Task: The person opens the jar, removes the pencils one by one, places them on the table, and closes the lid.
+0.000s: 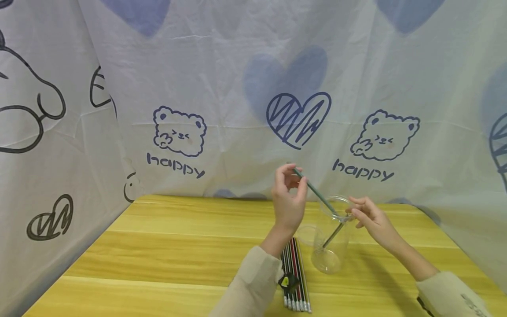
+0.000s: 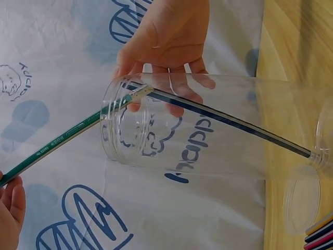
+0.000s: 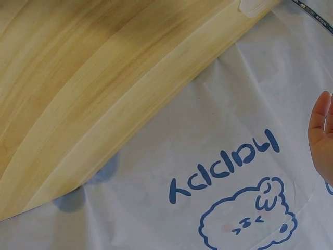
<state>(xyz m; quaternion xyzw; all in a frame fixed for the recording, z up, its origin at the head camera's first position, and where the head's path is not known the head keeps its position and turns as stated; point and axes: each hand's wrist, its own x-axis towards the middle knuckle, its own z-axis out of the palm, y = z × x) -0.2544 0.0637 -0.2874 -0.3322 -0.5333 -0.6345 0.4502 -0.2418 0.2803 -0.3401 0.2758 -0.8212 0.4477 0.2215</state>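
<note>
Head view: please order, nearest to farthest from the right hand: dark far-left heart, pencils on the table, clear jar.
1. Clear jar, at the right hand
2. Pencils, on table, left of jar
3. Dark heart, on left cloth

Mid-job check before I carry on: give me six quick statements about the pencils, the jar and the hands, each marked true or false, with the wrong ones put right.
1. The left hand holds a green pencil. True.
2. The right hand is at the rim of the clear jar. True.
3. The green pencil lies wholly outside the jar. False: its ferrule end is inside the mouth.
4. The jar contains no other pencil. False: a dark striped pencil leans inside it.
5. Several pencils lie side by side on the wooden tabletop. True.
6. The lid is on the jar. False: a clear round lid lies on the tabletop beside it.
</note>
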